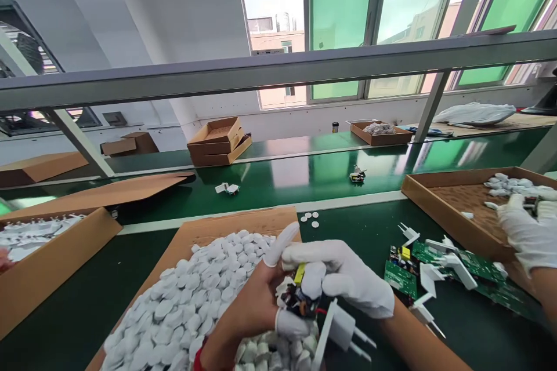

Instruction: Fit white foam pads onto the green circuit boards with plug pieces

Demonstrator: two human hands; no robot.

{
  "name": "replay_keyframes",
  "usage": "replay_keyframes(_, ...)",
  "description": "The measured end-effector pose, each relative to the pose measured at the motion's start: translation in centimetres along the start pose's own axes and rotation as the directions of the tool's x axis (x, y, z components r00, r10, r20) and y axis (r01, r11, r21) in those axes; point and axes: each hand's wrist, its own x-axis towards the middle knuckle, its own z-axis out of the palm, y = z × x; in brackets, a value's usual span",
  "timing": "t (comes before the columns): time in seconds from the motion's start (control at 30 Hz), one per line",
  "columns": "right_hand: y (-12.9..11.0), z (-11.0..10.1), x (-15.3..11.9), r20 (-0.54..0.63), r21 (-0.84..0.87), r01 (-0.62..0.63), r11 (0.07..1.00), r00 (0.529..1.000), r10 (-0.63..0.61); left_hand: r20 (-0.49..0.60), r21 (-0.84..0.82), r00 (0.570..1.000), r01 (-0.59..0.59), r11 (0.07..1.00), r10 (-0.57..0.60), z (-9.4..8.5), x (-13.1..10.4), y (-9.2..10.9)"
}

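Observation:
My left hand [249,300], with white finger cots on some fingers, grips a small circuit board [300,303] carrying a yellow component. A white two-pin plug piece [342,326] hangs beside the board, with a red wire near it. My right hand [359,279], in a white glove, pinches a white round pad [313,280] against the board's components. Below and left of my hands, a heap of similar white pads [187,301] covers a cardboard sheet [243,219]. More thick whitish pieces [265,353] lie under my left hand. Fingers hide part of the board.
Green boards [401,280] with white plug parts lie at right. Beyond them, a co-worker's gloved hand [526,232] reaches into a cardboard tray [456,214]. A box [61,266] of white parts stands left. Several loose discs [315,224] lie ahead; the conveyor [291,177] carries two assemblies.

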Motion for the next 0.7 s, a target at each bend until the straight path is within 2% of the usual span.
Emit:
replay_keyframes(0.1, 0.7, -0.9, 0.5, -0.221, -0.079, 0.112, 0.991, 0.967, -0.127, -0.209, 0.225, 0.975, -0.025, 0.974, 0.073, 0.4, 0.2, 0.2)
replay_keyframes(0.17, 0.9, -1.6, 0.6, -0.251, -0.158, 0.088, 0.983, 0.960, -0.126, -0.246, 0.390, 0.950, -0.085, 0.917, 0.192, 0.4, 0.3, 0.2)
replay_keyframes(0.27, 0.4, -2.2, 0.5, -0.218, -0.334, 0.047, 0.941, 0.968, -0.126, -0.151, 0.560, 0.931, -0.197, 0.805, 0.333, 0.3, 0.4, 0.0)
replay_keyframes(0.37, -1.0, -1.5, 0.2, -0.196, -0.491, 0.108, 0.864, 0.953, -0.230, -0.050, 0.570, 0.946, -0.235, 0.788, 0.319, 0.3, 0.2, 0.0)
replay_keyframes(0.43, -1.7, -0.5, 0.1, -0.136, -0.556, 0.171, 0.813, 0.946, -0.293, -0.022, 0.562, 0.953, -0.237, 0.792, 0.301, 0.5, 0.2, 0.1)
replay_keyframes(0.5, -1.9, 0.5, 0.2, -0.091, -0.605, 0.231, 0.762, 0.931, -0.354, -0.009, 0.598, 0.946, -0.254, 0.760, 0.324, 0.5, 0.3, 0.0)
replay_keyframes(0.57, -1.6, 1.2, 0.4, -0.145, -0.662, 0.233, 0.713, 0.893, -0.427, 0.011, 0.643, 0.935, -0.277, 0.714, 0.353, 0.4, 0.4, -0.2)
replay_keyframes(0.63, -1.1, 1.3, 0.8, -0.256, -0.710, 0.188, 0.679, 0.829, -0.497, 0.008, 0.661, 0.925, -0.290, 0.692, 0.379, 0.1, 0.7, -0.3)
replay_keyframes(0.67, -0.8, 1.1, 1.0, -0.288, -0.702, 0.175, 0.690, 0.816, -0.500, -0.010, 0.657, 0.923, -0.284, 0.699, 0.384, 0.1, 0.8, -0.3)
replay_keyframes(0.7, -0.5, 1.0, 1.2, -0.302, -0.672, 0.171, 0.721, 0.826, -0.477, -0.036, 0.643, 0.926, -0.266, 0.718, 0.376, 0.1, 0.9, -0.3)
